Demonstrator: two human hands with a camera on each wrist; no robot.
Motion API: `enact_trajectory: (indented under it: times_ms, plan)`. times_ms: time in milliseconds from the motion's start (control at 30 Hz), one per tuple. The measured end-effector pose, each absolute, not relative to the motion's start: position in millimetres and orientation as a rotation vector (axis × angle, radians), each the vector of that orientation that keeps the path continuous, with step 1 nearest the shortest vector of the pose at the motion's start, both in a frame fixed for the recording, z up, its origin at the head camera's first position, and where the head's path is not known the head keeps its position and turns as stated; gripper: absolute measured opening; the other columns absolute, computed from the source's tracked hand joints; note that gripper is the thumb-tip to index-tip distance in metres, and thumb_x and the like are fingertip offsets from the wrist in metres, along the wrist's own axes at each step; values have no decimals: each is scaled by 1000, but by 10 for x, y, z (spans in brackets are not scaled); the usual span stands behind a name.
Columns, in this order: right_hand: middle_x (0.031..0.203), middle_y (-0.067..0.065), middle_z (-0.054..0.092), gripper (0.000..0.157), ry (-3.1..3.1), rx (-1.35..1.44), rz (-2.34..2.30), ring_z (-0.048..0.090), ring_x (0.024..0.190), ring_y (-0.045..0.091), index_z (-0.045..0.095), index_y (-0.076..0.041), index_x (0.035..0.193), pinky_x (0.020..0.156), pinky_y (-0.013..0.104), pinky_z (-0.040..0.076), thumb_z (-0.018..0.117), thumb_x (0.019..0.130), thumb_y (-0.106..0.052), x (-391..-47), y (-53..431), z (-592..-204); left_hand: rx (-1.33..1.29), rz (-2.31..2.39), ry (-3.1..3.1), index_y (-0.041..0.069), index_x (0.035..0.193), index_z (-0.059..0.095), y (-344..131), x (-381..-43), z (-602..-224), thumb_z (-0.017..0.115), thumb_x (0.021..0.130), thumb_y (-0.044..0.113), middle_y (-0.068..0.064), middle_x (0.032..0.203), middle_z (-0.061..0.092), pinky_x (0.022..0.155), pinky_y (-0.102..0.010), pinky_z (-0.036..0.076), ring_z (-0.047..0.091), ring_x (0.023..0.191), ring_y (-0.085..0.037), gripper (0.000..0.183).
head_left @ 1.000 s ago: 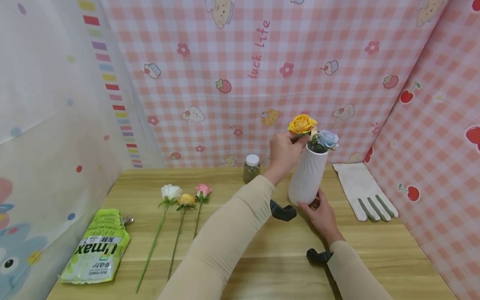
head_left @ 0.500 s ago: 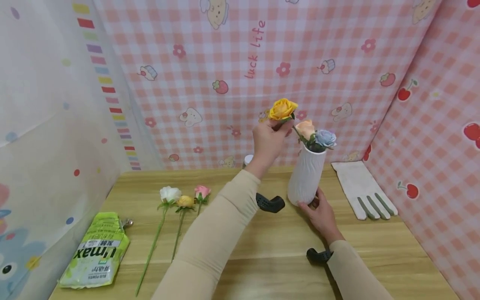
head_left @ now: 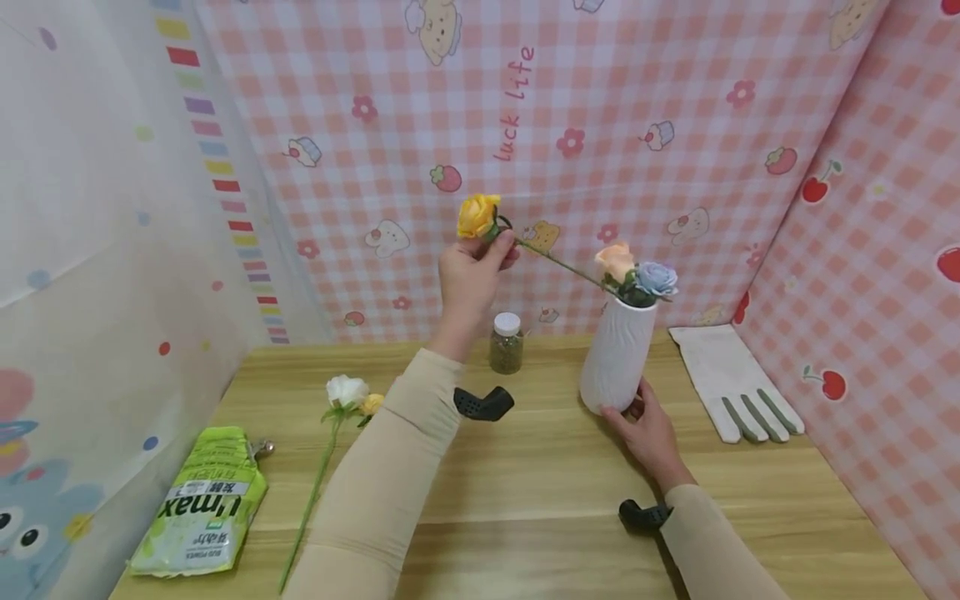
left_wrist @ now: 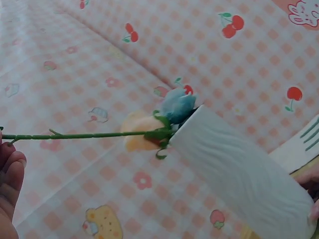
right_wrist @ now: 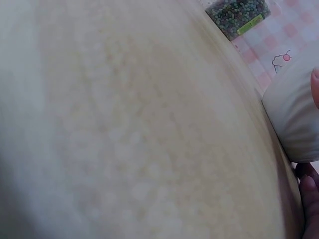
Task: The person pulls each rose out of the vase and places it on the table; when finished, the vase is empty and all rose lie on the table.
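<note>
My left hand (head_left: pixel 471 279) pinches a yellow rose (head_left: pixel 477 216) by the stem just under its bloom. From there the green stem (left_wrist: pixel 84 135) slants over to the mouth of a white ribbed vase (head_left: pixel 618 358). A peach rose (head_left: pixel 617 260) and a pale blue rose (head_left: pixel 657 279) stand in the vase, their blooms above the rim. My right hand (head_left: pixel 648 433) holds the vase low, fingers and thumb at its base. In the right wrist view, the vase's lower part and some fingers show at the right edge.
A white-capped jar (head_left: pixel 506 346) stands at the back. On the left lie a white rose (head_left: pixel 347 392), a second yellow rose (head_left: pixel 372 405) partly behind my sleeve, and a green bag (head_left: pixel 198 504). A white glove (head_left: pixel 735 379) lies on the right.
My left hand has moved left from the vase with the yellow rose, and more stem now shows between the bloom and the vase mouth. My right hand stays at the vase base.
</note>
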State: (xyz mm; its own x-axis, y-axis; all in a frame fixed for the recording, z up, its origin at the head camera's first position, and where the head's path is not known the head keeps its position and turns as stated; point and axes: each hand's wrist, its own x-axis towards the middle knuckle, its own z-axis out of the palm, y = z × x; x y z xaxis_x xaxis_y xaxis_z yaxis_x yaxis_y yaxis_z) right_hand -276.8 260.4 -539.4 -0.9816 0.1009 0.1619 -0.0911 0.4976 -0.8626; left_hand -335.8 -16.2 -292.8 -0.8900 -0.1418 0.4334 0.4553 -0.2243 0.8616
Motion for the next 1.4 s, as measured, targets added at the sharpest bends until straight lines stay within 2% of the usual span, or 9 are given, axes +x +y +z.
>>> enact_trajectory:
  times_ms: [167, 267, 400, 533, 733, 833, 1033, 1167, 1400]
  plan:
    - [144, 19, 41, 92, -2549, 1, 1488, 48, 125, 35, 19, -15, 153, 101, 50, 40, 70, 84, -49, -2769, 2607, -5412, -288, -2176, -1596, -4, 94, 71, -452, -3353, -2976, 71, 87, 22, -26, 87, 67, 71, -35, 57, 67, 69, -19, 27]
    - [144, 21, 40, 93, -2553, 5, 1478, 48, 125, 36, 18, -13, 153, 100, 51, 40, 70, 84, -48, -2772, 2608, -5413, -245, -2169, -1577, -7, 95, 69, -627, -3351, -3001, 71, 88, 23, -24, 84, 67, 70, -33, 56, 66, 68, -19, 30]
    - [144, 21, 41, 93, -2559, 6, 1458, 48, 125, 37, 18, -13, 153, 100, 51, 40, 69, 84, -49, -2778, 2627, -5413, -246, -2096, -1644, -4, 96, 69, -796, -3340, -3079, 69, 89, 23, -13, 82, 68, 72, -29, 56, 66, 71, -17, 28]
    - [145, 21, 40, 94, -2570, -5, 1454, 47, 126, 36, 17, -14, 154, 101, 50, 40, 69, 84, -50, -2787, 2647, -5429, -299, -1982, -1781, -3, 98, 70, -884, -3321, -3226, 67, 91, 21, -16, 89, 70, 72, -29, 56, 67, 73, -18, 26]
    - [145, 21, 40, 94, -2580, -21, 1449, 47, 126, 36, 16, -13, 154, 102, 51, 39, 68, 85, -49, -2784, 2639, -5450, -356, -1813, -1981, -1, 93, 72, -969, -3280, -3561, 68, 91, 23, -14, 82, 71, 64, -27, 56, 68, 70, -22, 25]
    - [145, 21, 40, 93, -2582, -19, 1441, 47, 126, 36, 17, -13, 154, 102, 51, 39, 68, 85, -49, -2779, 2624, -5451, -331, -1780, -2053, 2, 88, 74, -1003, -3243, -3755, 69, 90, 24, -14, 80, 71, 62, -27, 55, 66, 67, -20, 23]
    - [145, 22, 40, 93, -2577, -23, 1450, 47, 126, 37, 17, -13, 154, 102, 51, 38, 68, 85, -49, -2778, 2600, -5439, -239, -1781, -2216, 0, 91, 74, -1067, -3132, -4203, 68, 91, 21, -18, 78, 69, 59, -25, 55, 64, 62, -15, 22]
    - [144, 23, 41, 93, -2564, -15, 1454, 47, 126, 37, 18, -12, 153, 102, 50, 39, 69, 85, -48, -2786, 2599, -5433, -210, -1663, -2347, 4, 82, 74, -1090, -3038, -4529, 68, 91, 18, -10, 65, 66, 48, -22, 47, 59, 54, -13, 18]
    - [142, 22, 43, 91, -2545, -3, 1441, 49, 125, 35, 18, -12, 153, 101, 50, 40, 69, 85, -46, -2800, 2615, -5441, -211, -1459, -2502, 1, 65, 67, -1104, -2928, -4933, 68, 91, 15, 3, 51, 58, 40, -22, 38, 52, 42, -12, 29]
